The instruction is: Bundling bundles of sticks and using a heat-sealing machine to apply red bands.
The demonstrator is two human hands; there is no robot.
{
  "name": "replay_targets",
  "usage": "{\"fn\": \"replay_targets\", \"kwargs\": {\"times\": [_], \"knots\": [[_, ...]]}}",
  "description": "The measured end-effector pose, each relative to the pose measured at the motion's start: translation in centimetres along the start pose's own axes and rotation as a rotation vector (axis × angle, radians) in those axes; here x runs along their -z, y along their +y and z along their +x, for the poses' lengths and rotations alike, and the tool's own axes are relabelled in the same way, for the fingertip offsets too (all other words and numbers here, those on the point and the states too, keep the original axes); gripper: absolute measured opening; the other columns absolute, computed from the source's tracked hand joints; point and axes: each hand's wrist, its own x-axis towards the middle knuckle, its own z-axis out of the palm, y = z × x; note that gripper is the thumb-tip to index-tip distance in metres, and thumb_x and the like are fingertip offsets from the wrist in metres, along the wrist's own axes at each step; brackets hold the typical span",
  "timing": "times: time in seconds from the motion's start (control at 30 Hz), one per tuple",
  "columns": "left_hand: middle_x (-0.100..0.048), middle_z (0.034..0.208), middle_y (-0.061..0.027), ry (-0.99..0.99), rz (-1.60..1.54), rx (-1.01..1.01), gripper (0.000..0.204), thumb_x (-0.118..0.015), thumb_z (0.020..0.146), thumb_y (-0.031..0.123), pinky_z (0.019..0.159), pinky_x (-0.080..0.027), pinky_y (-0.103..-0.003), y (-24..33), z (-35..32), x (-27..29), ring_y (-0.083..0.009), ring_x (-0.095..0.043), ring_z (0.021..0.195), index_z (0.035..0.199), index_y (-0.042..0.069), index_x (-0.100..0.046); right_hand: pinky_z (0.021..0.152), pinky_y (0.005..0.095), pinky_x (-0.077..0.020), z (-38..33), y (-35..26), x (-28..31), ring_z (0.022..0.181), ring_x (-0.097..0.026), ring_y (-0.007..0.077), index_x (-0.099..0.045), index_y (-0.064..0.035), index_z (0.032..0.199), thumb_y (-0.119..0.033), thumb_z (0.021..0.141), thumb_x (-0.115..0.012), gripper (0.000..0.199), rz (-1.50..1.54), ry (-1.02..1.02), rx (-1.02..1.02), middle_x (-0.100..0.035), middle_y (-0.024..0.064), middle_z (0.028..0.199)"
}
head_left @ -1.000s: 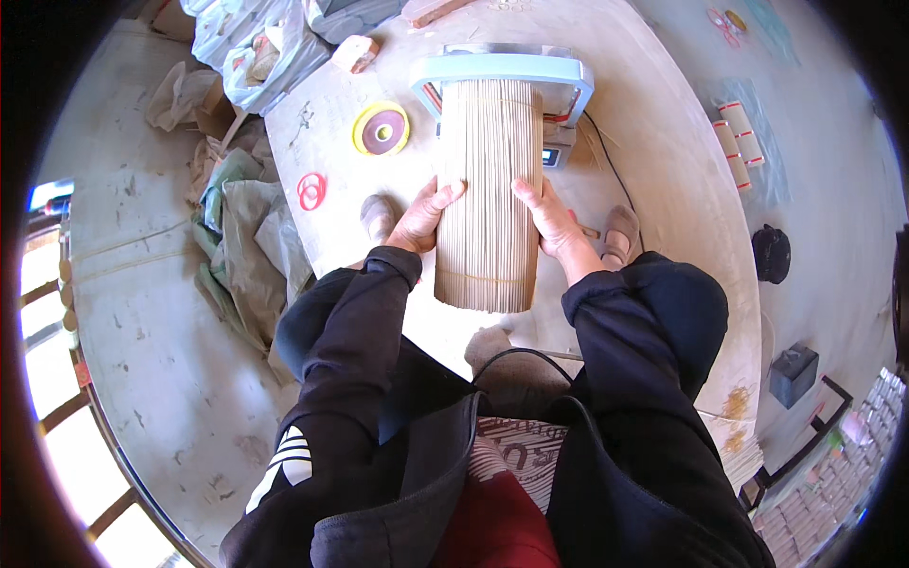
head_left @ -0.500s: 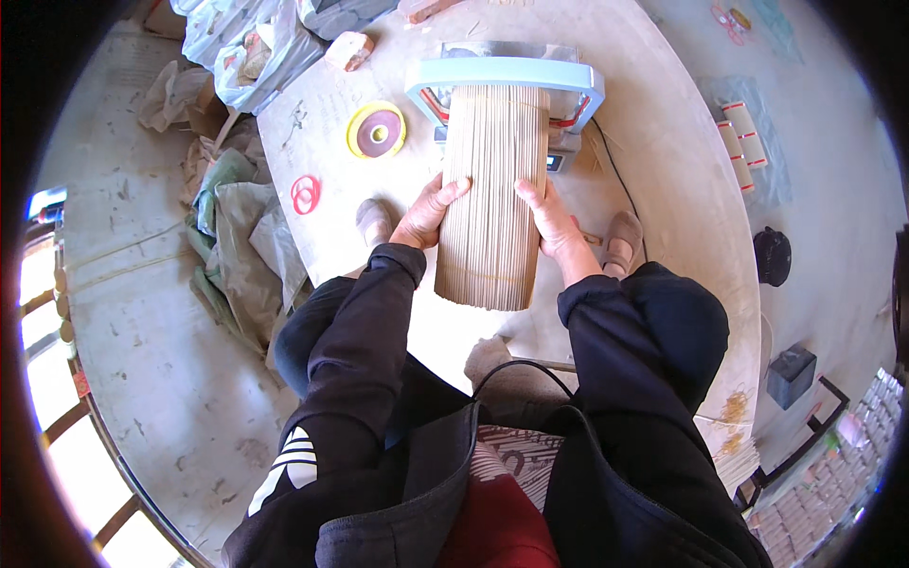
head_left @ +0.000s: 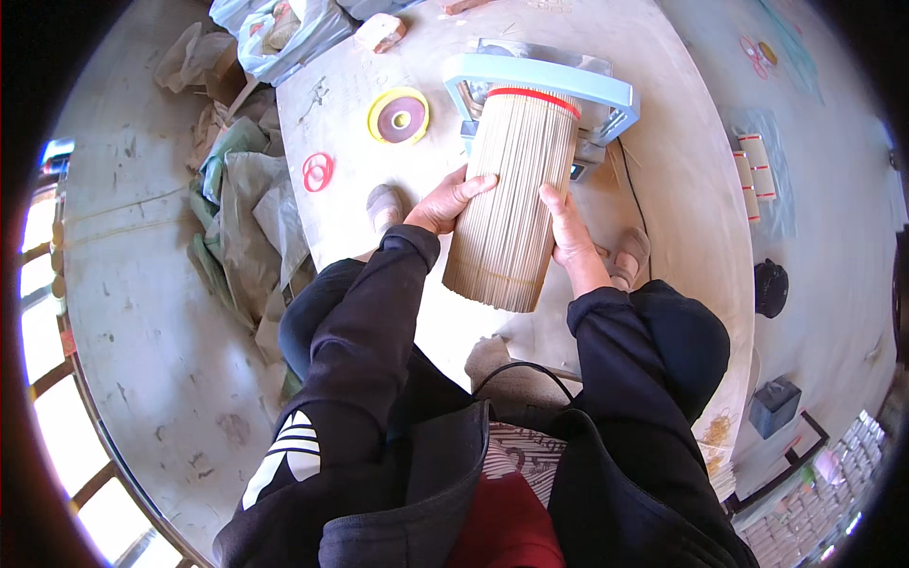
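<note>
A thick bundle of thin wooden sticks lies between my two hands, its far end tilted to the right. Around that far end runs a red band. On the bundle's left side my left hand is closed, thumb on top. My right hand clasps the right side in the same way, thumb up. Both palms and the undersides of the fingers are hidden. Just beyond the sticks stands a machine with a light-blue arch; the banded end is at its opening.
Left of the machine lie a yellow-rimmed reel and red rings. A brick piece and plastic bags sit at the far left. A black cable runs along the right. Banded bundles lie farther right.
A red band now shows around the bundle's far end. The bundle has come back slightly from the arch and tilts more to the right; both hands keep their hold. The whole view has shifted.
</note>
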Motion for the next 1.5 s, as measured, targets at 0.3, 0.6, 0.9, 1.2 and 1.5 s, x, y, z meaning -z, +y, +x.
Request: {"fn": "replay_targets", "kwargs": {"times": [0.3, 0.6, 0.9, 1.2, 1.5], "knots": [[-0.051, 0.126, -0.0151, -0.012, 0.009, 0.019, 0.093, -0.078, 0.067, 0.046, 0.099, -0.038, -0.037, 0.2, -0.6, -0.1, -0.0248, -0.05, 0.116, 0.135, 0.0, -0.035, 0.096, 0.0384, -0.0386, -3.1, 0.5, -0.9, 0.114, -0.047, 0.0224, -0.035, -0.0009, 0.13, -0.047, 0.074, -0.072, 0.081, -0.058, 0.067, -0.09, -0.049, 0.0119, 0.123], [-0.053, 0.123, -0.0166, 0.112, -0.003, 0.046, 0.094, -0.079, 0.066, 0.046, 0.097, -0.04, -0.037, -0.4, -1.1, -0.9, -0.026, -0.052, 0.112, 0.134, -0.001, -0.035, 0.096, 0.0372, -0.038, -4.5, 1.8, -0.5, 0.112, -0.049, 0.0223, -0.037, 0.0026, 0.128, -0.049, 0.074, -0.072, 0.082, -0.159, 0.059, -0.07, -0.051, 0.0118, 0.122], [-0.047, 0.129, -0.018, 0.167, 0.255, -0.011, 0.113, -0.087, 0.054, 0.046, 0.104, -0.032, -0.037, -1.7, -3.7, -1.6, -0.0274, -0.043, 0.121, 0.138, 0.0, -0.024, 0.091, 0.0371, -0.0417, -5.2, 1.1, -1.5, 0.106, -0.053, 0.0221, -0.043, 0.0016, 0.125, -0.046, 0.075, -0.071, 0.075, -0.165, 0.114, -0.075, -0.055, 0.0107, 0.116], [-0.047, 0.13, -0.0173, 0.213, 0.331, -0.055, 0.113, -0.088, 0.055, 0.041, 0.105, -0.03, -0.037, -2.9, -3.8, -0.8, -0.0268, -0.042, 0.123, 0.139, 0.003, -0.023, 0.092, 0.0369, -0.0416, -4.9, 1.7, -1.4, 0.107, -0.052, 0.0229, -0.042, 0.0025, 0.125, -0.048, 0.074, -0.071, 0.077, -0.199, 0.117, -0.061, -0.054, 0.0131, 0.117], [-0.049, 0.129, -0.0176, 0.262, 0.295, -0.011, 0.114, -0.088, 0.054, 0.039, 0.104, -0.032, -0.038, -3.0, -4.2, -1.2, -0.0284, -0.045, 0.121, 0.14, 0.005, -0.022, 0.091, 0.0357, -0.043, -5.1, 1.5, -1.7, 0.106, -0.053, 0.0222, -0.041, 0.0046, 0.124, -0.046, 0.075, -0.071, 0.076, -0.183, 0.125, -0.049, -0.054, 0.0141, 0.115]]}}
